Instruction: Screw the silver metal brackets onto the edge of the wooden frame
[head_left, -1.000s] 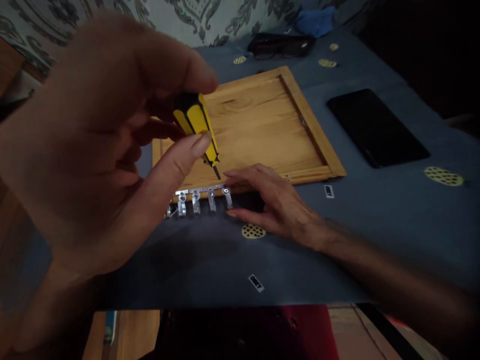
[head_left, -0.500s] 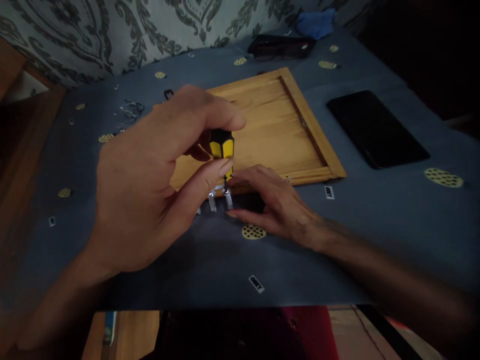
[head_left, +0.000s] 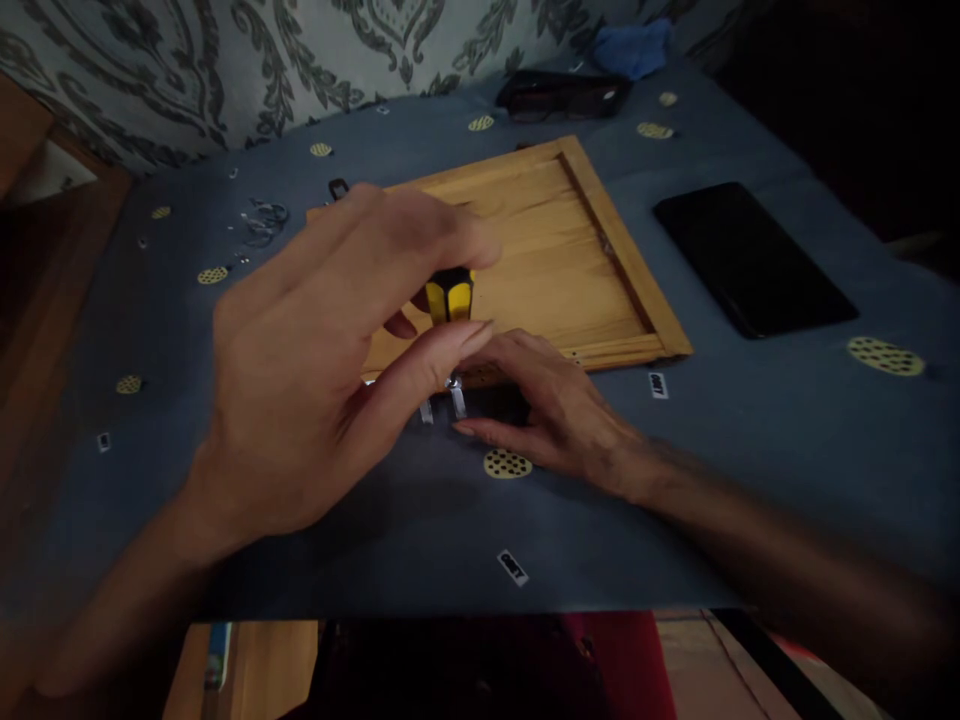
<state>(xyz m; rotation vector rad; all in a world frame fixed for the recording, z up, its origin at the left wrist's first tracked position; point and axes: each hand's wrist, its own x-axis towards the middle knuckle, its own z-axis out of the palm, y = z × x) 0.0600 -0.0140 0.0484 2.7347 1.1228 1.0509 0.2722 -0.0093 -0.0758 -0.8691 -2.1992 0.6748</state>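
Note:
My left hand (head_left: 307, 370) is closed around a screwdriver (head_left: 450, 298) with a yellow and black handle, held upright over the near edge of a wooden frame (head_left: 555, 255) with a recessed panel. Its tip is hidden behind my thumb, above a small shiny metal clip (head_left: 458, 400) that sticks out from that edge. Left of it, a second metal clip (head_left: 427, 411) shows partly beneath my left thumb. My right hand (head_left: 555, 400) grips the frame's near edge, fingers over the wood and thumb beside the end of the first clip.
A black phone or tablet (head_left: 754, 258) lies on the right of the blue patterned tablecloth (head_left: 420, 560). Toward the back are dark glasses (head_left: 566, 97) and a blue cloth (head_left: 634, 47). Several small metal pieces (head_left: 262, 222) lie at the left, near the patterned wall (head_left: 300, 60).
My left hand has shifted slightly right and turned with the screwdriver, its thumb now covering more of the shaft and clips. My right hand and the frame stay put.

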